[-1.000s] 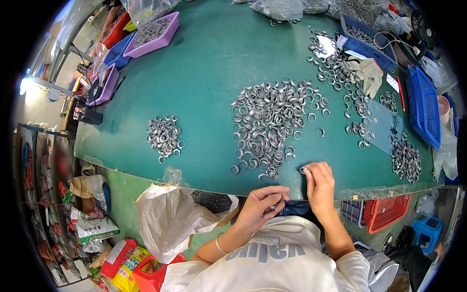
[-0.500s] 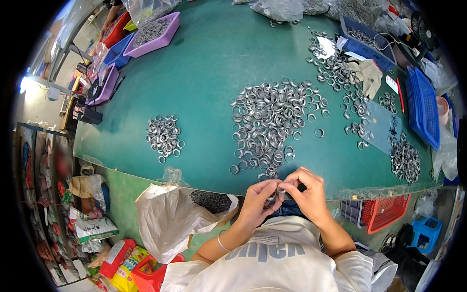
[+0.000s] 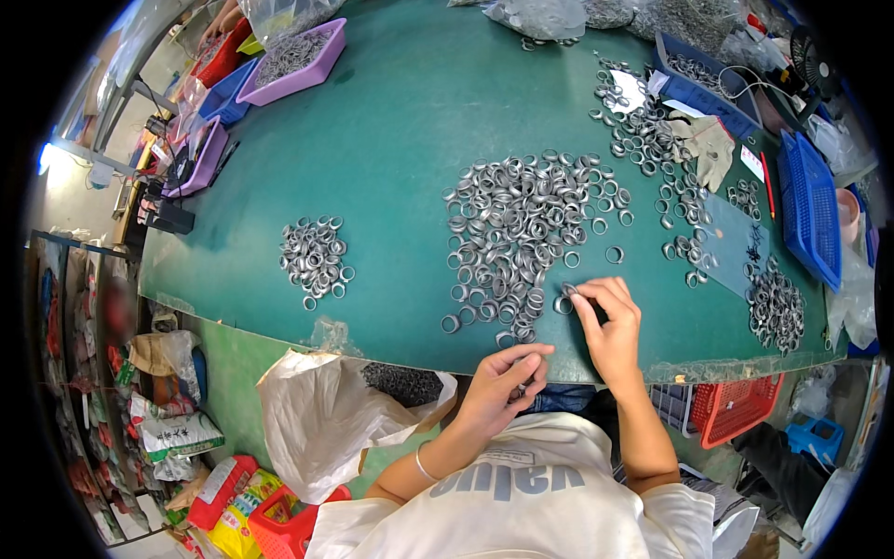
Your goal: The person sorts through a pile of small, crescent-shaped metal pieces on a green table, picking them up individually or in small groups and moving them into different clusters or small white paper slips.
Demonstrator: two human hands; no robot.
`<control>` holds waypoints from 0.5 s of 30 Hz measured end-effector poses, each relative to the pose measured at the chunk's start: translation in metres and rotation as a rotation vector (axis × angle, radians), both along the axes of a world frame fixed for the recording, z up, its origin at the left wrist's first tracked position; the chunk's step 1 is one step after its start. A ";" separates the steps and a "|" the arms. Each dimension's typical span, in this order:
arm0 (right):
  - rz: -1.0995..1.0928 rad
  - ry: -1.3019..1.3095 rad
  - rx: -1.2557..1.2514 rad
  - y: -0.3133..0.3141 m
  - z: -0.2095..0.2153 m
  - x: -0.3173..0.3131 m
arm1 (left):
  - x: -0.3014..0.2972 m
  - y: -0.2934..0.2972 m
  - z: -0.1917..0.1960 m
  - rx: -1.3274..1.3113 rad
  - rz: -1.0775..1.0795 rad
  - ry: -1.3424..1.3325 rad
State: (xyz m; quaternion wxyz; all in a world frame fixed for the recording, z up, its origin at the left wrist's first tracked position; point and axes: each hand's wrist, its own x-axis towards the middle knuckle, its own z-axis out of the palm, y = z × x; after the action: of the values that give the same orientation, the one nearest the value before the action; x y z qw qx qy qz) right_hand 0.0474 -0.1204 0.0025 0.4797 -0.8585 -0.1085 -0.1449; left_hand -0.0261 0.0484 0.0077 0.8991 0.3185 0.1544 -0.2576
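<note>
Head view: grey metal rings [image 3: 507, 228], narrow bands with a dull sheen, lie in a loose heap at the middle of the green desk [image 3: 391, 168]; a smaller ring cluster [image 3: 314, 259] lies to their left. Right hand [image 3: 611, 324]: reaching over the desk, fingers bent, grip clamped on one ring [image 3: 569, 291] beside the heap's near right edge. Left hand [image 3: 501, 387]: curled at the near edge, grip wrapped round small grey pieces [image 3: 518, 392], mostly hidden
</note>
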 end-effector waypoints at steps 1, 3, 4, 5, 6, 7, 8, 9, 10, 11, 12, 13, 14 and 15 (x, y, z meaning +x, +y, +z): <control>0.033 0.217 0.158 -0.001 0.008 -0.008 | 0.000 -0.001 0.003 0.051 0.016 0.018; 0.159 0.530 0.480 -0.003 0.019 -0.023 | 0.001 -0.008 0.010 0.142 0.076 -0.019; 0.286 0.840 0.804 -0.003 0.021 -0.029 | 0.002 -0.010 0.012 0.232 0.136 -0.056; 0.379 0.891 0.802 0.001 0.019 -0.034 | 0.002 -0.010 0.009 0.230 0.132 -0.056; 0.368 0.830 0.716 0.006 0.017 -0.041 | 0.001 -0.009 0.004 0.274 0.091 -0.086; 0.346 0.581 0.440 0.004 0.018 -0.040 | 0.001 -0.007 0.000 0.318 0.050 -0.116; 0.317 0.331 0.165 0.002 0.022 -0.038 | 0.002 -0.005 -0.002 0.318 0.048 -0.117; 0.185 0.263 0.112 0.003 0.024 -0.033 | 0.002 -0.002 -0.005 0.219 0.047 -0.093; 0.053 0.195 0.059 0.004 0.026 -0.026 | 0.002 0.000 -0.006 0.120 0.046 -0.069; 0.000 0.054 -0.108 0.003 0.022 -0.019 | 0.001 0.001 -0.007 0.123 0.049 -0.068; 0.000 0.053 -0.107 0.005 0.020 -0.015 | 0.000 0.000 -0.007 0.054 0.061 -0.039; 0.016 -0.005 -0.259 0.006 0.016 -0.012 | 0.000 0.000 -0.006 -0.014 0.074 -0.010; 0.033 -0.064 -0.410 0.008 0.011 -0.011 | 0.000 0.000 -0.003 -0.013 0.074 -0.011; 0.042 -0.029 -0.368 0.009 0.003 -0.011 | 0.001 -0.001 0.002 0.034 0.062 0.016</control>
State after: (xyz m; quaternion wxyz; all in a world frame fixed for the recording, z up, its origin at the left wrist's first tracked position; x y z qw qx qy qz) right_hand 0.0367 -0.1114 0.0054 0.3156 -0.9272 -0.1583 -0.1249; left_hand -0.0255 0.0476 0.0094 0.8999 0.3266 0.1755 -0.2295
